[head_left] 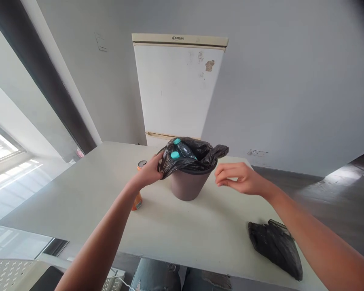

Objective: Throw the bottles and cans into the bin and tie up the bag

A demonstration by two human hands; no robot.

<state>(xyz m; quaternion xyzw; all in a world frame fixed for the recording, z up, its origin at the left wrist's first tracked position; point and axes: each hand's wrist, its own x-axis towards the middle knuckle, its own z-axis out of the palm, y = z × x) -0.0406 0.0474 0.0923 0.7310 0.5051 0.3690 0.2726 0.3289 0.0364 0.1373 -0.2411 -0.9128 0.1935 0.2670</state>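
Observation:
A grey-brown trash bin (186,186) stands on the white table, lined with a black plastic bag (204,161) folded over its rim. Two clear plastic bottles (185,150) with teal caps lie inside the bag's mouth. My left hand (151,169) grips the bag's edge on the bin's left side. Just right of the bin, my right hand (241,178) hovers with thumb and fingertips pinched together and nothing visible in them. A twisted bunch of the bag sticks out near it. Partly hidden behind my left hand and wrist is an orange drink can (137,202).
Another black plastic bag (274,244) lies bunched on the table's (79,194) right front part. A white fridge (176,89) stands beyond the table against the grey wall. A perforated white basket or chair (9,275) shows at the lower left.

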